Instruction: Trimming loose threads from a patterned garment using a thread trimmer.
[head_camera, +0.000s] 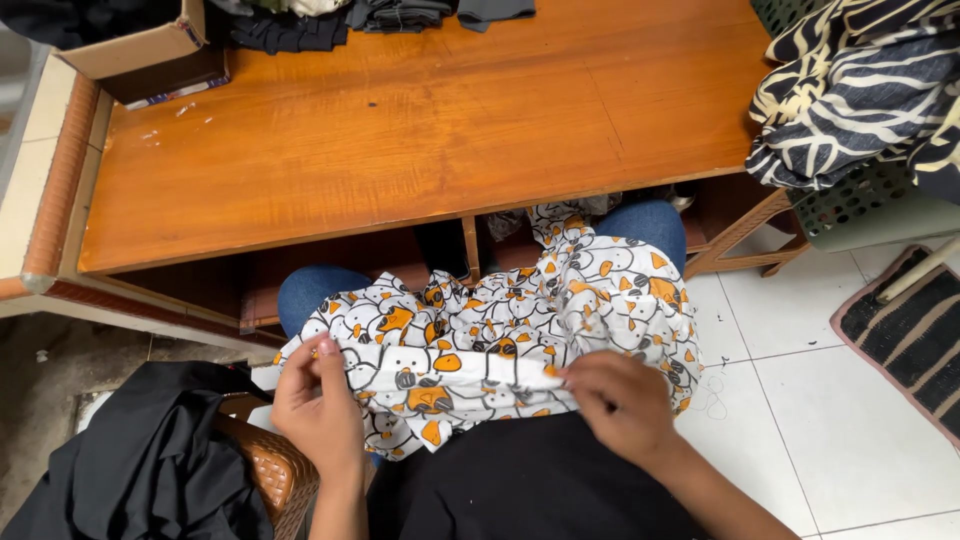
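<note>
White patterned cloth (500, 330) on lap, pinched between both hands: left hand (318, 405), right hand (620, 400).

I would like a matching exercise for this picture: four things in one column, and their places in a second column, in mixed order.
Things:
1. white fabric printed with orange and black cartoon animals
2. brown cardboard box
3. black and cream zebra-striped cloth
4. plain black garment

Places:
A. far left corner of the orange wooden table
B. lower left, beside a brown woven chair
C. on the person's lap, pinched by the left hand and right hand
D. on a green perforated basket, right

Pairs: 1-C, 2-A, 3-D, 4-B
</note>
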